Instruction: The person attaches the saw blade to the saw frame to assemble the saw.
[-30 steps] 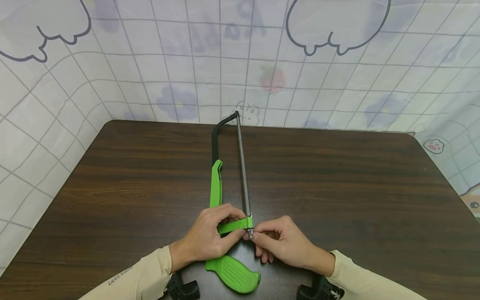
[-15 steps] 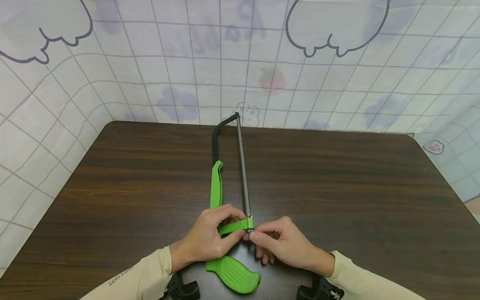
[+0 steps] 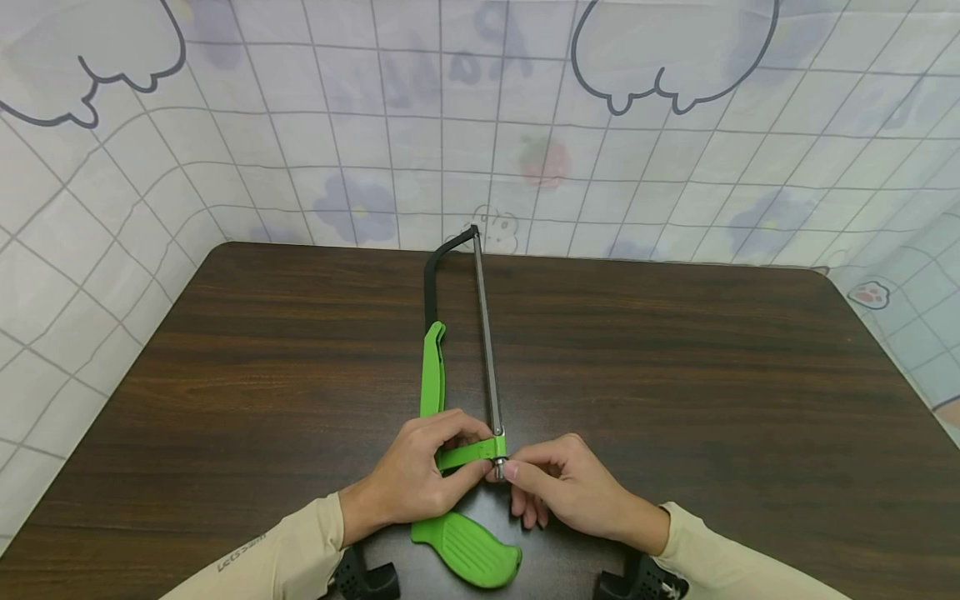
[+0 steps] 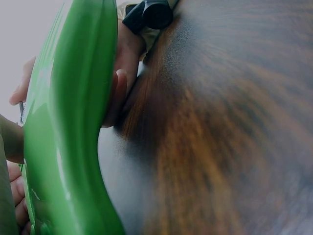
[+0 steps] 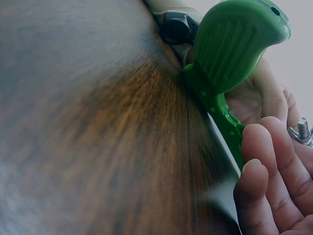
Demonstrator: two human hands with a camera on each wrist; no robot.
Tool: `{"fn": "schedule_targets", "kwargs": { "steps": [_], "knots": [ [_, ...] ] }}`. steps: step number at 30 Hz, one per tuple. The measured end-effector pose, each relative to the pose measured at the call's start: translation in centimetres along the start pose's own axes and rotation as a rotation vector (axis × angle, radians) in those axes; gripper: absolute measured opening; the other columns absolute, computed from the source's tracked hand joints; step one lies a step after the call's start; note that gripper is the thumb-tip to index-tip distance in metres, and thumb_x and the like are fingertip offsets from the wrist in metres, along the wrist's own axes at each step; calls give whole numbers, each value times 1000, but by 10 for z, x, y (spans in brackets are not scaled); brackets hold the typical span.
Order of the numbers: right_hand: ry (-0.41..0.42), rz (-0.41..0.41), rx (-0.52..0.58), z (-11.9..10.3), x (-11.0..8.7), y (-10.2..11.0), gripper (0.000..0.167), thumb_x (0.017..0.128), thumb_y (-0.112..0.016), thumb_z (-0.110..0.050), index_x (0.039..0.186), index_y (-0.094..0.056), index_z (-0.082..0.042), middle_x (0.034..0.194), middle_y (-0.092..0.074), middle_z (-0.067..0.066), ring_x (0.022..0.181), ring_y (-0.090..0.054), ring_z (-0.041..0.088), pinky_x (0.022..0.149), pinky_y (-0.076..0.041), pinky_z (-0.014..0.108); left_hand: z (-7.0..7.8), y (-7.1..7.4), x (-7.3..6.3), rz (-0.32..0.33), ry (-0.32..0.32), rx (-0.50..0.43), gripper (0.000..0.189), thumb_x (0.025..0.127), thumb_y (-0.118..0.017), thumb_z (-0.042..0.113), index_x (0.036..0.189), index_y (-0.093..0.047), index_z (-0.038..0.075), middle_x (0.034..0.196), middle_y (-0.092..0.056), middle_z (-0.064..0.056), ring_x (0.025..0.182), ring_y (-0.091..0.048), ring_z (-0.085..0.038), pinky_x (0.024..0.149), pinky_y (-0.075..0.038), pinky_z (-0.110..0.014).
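A hacksaw point(image 3: 432, 371) lies on the table, with its green and black frame on the left and the grey blade point(image 3: 486, 342) on the right. My left hand point(image 3: 423, 471) holds the green lower arm of the frame, thumb and fingers on either side of it. At the blade's near end, my right hand point(image 3: 566, 487) pinches the wing nut point(image 5: 305, 137) between thumb and forefinger. A threaded stud sticks out of that nut in the right wrist view. The green handle point(image 3: 468, 550) points toward me below both hands and fills much of the left wrist view.
The dark wooden table point(image 3: 675, 375) extends on both sides of the saw. A white curtain point(image 3: 300, 125) with a grid pattern hangs along its far edge. Black devices point(image 3: 367, 575) are strapped under both wrists.
My right thumb rolled forward over the wing nut, covering it, then drew back so the metal end shows again. The left hand and the hacksaw stay in place.
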State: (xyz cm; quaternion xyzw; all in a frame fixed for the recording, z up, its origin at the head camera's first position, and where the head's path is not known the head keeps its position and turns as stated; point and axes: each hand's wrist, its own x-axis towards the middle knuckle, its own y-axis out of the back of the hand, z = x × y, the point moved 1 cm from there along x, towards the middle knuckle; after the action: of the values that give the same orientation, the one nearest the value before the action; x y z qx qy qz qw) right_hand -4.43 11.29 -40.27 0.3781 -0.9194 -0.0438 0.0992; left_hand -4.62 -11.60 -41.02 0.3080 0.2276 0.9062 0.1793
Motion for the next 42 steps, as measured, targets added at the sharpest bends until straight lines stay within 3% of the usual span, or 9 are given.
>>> {"fn": "schedule_targets", "kwargs": {
  "steps": [5,12,16,30,37,42],
  "knots": [
    [-5,0,3,0,-1,0,30,108,-47,-4,101,-76,4,68,-67,22,52,-64,21,44,-52,31,0,0,-1,-2,0,-3,22,90,-77,10,109,-72,18,91,-70,5,74,-56,-1,68,-49,-18],
    [-1,0,17,0,-1,0,34,108,-47,-3,91,-75,4,66,-67,23,51,-63,22,43,-52,31,0,0,-1,1,-8,4,21,90,-76,9,109,-72,17,90,-70,4,73,-55,-1,67,-49,-18],
    [1,1,21,1,-1,0,34,108,-47,-3,91,-75,5,66,-66,24,51,-63,23,43,-52,32,1,0,0,-2,13,4,21,90,-76,9,108,-72,18,91,-69,6,74,-54,0,67,-48,-17],
    [5,9,20,1,0,-1,34,108,-47,-2,84,-71,4,66,-65,24,51,-62,23,43,-52,31,-1,0,0,5,-15,-1,20,91,-75,8,108,-71,18,89,-69,4,72,-53,-1,66,-48,-17],
    [-12,10,39,1,-1,1,25,106,-50,-2,100,-73,5,67,-65,26,52,-64,24,44,-53,32,0,0,0,7,-13,4,23,88,-77,6,108,-71,17,90,-69,4,74,-54,-1,67,-48,-17],
    [-10,7,42,1,-1,1,25,107,-50,-2,101,-73,5,68,-65,26,53,-64,24,44,-53,32,1,1,0,1,1,3,23,88,-77,6,107,-71,18,91,-70,4,74,-54,0,67,-48,-17]
  ]
}}
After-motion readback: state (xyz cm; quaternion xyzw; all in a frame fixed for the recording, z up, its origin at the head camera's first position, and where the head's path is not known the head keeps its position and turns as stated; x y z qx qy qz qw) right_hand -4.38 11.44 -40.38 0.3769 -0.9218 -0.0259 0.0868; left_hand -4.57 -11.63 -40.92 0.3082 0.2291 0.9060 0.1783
